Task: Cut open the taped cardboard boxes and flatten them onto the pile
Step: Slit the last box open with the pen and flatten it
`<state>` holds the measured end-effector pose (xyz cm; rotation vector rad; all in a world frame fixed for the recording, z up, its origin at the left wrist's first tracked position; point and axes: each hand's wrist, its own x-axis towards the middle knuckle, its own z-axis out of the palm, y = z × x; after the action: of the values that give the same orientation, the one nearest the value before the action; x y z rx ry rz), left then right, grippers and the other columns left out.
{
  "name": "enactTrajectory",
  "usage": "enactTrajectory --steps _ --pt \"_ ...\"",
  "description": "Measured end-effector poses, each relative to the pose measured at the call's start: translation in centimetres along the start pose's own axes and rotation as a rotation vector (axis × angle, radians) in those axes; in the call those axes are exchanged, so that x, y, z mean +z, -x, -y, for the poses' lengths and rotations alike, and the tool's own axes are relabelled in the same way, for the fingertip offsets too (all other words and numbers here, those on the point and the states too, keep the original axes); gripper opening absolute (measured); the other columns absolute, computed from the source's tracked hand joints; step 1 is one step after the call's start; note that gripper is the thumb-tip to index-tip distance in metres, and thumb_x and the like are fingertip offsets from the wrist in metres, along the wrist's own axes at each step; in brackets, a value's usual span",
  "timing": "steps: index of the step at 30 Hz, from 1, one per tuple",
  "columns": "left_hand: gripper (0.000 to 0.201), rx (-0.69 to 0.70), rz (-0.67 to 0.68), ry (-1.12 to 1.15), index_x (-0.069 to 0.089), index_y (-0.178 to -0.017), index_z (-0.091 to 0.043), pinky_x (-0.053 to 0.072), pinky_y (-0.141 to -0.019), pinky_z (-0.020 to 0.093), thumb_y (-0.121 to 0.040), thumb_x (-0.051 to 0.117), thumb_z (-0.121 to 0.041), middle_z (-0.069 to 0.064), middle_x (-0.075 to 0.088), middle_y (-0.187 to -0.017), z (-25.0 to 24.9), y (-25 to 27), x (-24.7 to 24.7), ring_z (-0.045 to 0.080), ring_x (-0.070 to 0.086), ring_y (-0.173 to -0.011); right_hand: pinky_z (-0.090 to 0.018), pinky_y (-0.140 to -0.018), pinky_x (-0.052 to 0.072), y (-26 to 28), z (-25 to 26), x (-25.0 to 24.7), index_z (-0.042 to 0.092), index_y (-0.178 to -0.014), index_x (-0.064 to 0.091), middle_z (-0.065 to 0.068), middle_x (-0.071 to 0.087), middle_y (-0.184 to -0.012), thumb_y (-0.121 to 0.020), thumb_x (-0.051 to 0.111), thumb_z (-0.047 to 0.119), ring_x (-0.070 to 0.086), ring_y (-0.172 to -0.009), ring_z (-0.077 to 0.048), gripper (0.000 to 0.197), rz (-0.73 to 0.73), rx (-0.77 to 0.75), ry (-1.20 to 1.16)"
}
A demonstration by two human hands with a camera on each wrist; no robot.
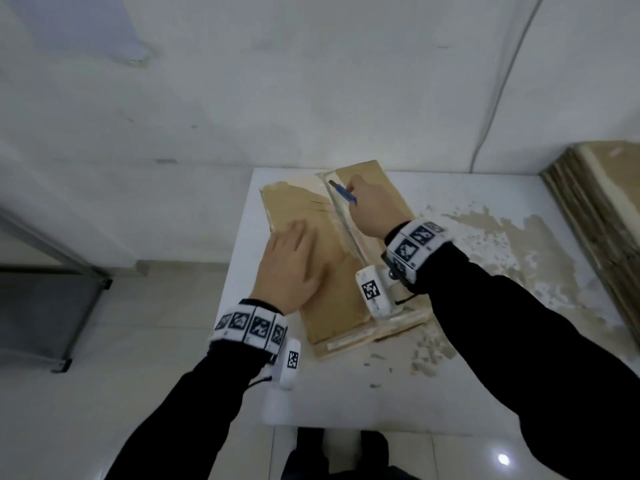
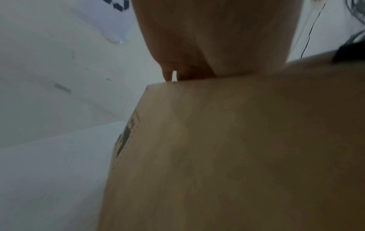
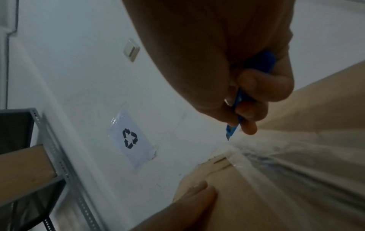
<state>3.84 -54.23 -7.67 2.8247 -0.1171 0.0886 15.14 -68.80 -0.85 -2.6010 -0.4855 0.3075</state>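
A brown cardboard box (image 1: 332,271) lies on the white table (image 1: 398,393), with clear tape (image 1: 341,216) running along its top seam. My left hand (image 1: 291,268) presses flat on the box's left flap (image 2: 237,148), fingers straight. My right hand (image 1: 372,209) grips a blue utility knife (image 1: 344,192) over the far end of the tape. In the right wrist view the knife (image 3: 234,125) points down, its tip just above the tape (image 3: 256,156) near the box's far edge. The left hand's fingers (image 3: 197,197) rest on the cardboard below it.
A pile of flattened cardboard (image 1: 602,216) leans at the table's right. The table surface (image 1: 512,244) is worn with brown patches. A grey metal shelf (image 1: 45,306) stands on the left. A recycling sign (image 3: 131,139) is taped to the wall.
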Motion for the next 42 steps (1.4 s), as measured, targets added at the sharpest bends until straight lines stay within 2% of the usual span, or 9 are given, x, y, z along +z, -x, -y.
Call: enactTrajectory --steps 4,8,13,19,24,30,37,39,42 --pt "0.085 0.055 0.056 -0.020 0.014 -0.153 -0.015 -0.010 -0.117 0.032 -0.086 0.010 -0.067 0.003 0.008 -0.161 1.6 -0.7 1.8 0.016 -0.002 -0.148 -0.033 -0.069 0.033 -2.2 1.7 1.4 0.000 -0.118 0.045 -0.023 0.057 -0.111 -0.099 0.034 0.012 0.046 -0.082 -0.026 0.025 -0.006 0.029 0.151" --pt "0.086 0.052 0.014 -0.008 0.018 -0.152 -0.010 -0.006 -0.119 0.034 -0.086 0.008 -0.065 0.005 0.010 -0.160 1.3 -0.8 2.2 0.018 0.001 -0.148 -0.029 -0.077 0.033 -3.3 2.6 1.6 0.001 -0.118 0.049 -0.018 0.058 -0.115 -0.102 0.031 0.016 0.056 -0.104 -0.029 0.028 -0.049 -0.016 0.335" --pt "0.093 0.041 0.025 -0.008 0.018 -0.152 -0.008 -0.005 -0.120 0.035 -0.082 0.007 -0.070 0.005 0.011 -0.160 1.1 -1.1 2.3 0.018 0.001 -0.148 -0.024 -0.056 0.027 -4.2 3.2 1.8 0.002 -0.117 0.052 -0.016 0.059 -0.113 -0.099 0.031 0.007 0.057 -0.105 -0.028 0.028 -0.052 -0.049 0.446" --pt "0.092 0.018 0.002 0.012 0.018 -0.152 -0.009 -0.001 -0.120 0.034 -0.083 0.009 -0.069 0.004 0.015 -0.159 1.1 -1.0 2.5 0.017 0.007 -0.148 -0.033 -0.076 0.033 -3.9 3.4 2.4 0.001 -0.121 0.050 -0.017 0.058 -0.115 -0.100 0.030 0.007 0.055 -0.106 -0.030 0.030 -0.023 -0.001 0.385" --pt "0.090 0.002 0.015 0.010 0.019 -0.152 -0.011 -0.001 -0.120 0.035 -0.081 0.004 -0.065 0.005 0.015 -0.160 1.2 -1.0 2.5 0.018 0.006 -0.148 -0.033 -0.073 0.033 1.3 2.5 1.6 -0.001 -0.112 0.052 -0.022 0.058 -0.110 -0.097 0.034 0.006 0.054 -0.103 -0.035 0.025 0.081 0.059 0.379" --pt "0.092 -0.007 0.006 0.023 0.022 -0.151 -0.012 -0.005 -0.118 0.032 -0.077 0.004 -0.063 0.004 0.017 -0.159 0.9 -1.2 2.2 0.019 0.007 -0.147 -0.034 -0.057 0.032 10.9 -0.6 3.2 0.009 -0.097 0.048 -0.003 0.043 -0.069 -0.093 0.040 0.003 0.047 -0.068 -0.026 0.010 0.029 0.187 0.260" --pt "0.072 -0.006 0.047 -0.073 0.019 -0.151 -0.014 0.000 -0.118 0.037 -0.092 0.023 -0.055 0.006 0.016 -0.159 0.6 -1.2 1.8 0.021 0.006 -0.147 -0.039 -0.063 0.044 20.0 -2.8 3.5 0.018 -0.111 0.053 -0.006 0.056 -0.082 -0.096 0.046 0.009 0.053 -0.070 -0.025 0.018 -0.049 0.234 0.088" --pt "0.063 0.125 0.101 -0.136 0.026 -0.148 -0.018 0.007 -0.117 0.044 -0.095 0.024 -0.052 0.012 0.021 -0.156 0.2 -1.6 1.2 0.030 0.011 -0.145 -0.035 -0.060 0.042 20.5 -3.4 4.0 0.018 -0.113 0.054 -0.003 0.056 -0.082 -0.096 0.048 0.010 0.050 -0.067 -0.020 0.020 -0.097 0.230 0.022" --pt "0.065 0.500 0.228 -0.043 0.043 -0.138 -0.019 0.021 -0.114 0.043 -0.088 0.020 -0.053 0.009 0.039 -0.146 -1.1 -2.2 0.6 0.029 0.028 -0.138 -0.034 -0.057 0.045 20.7 -4.3 4.7 0.022 -0.115 0.056 -0.006 0.062 -0.083 -0.096 0.050 0.013 0.052 -0.061 -0.018 0.022 -0.169 0.242 -0.149"
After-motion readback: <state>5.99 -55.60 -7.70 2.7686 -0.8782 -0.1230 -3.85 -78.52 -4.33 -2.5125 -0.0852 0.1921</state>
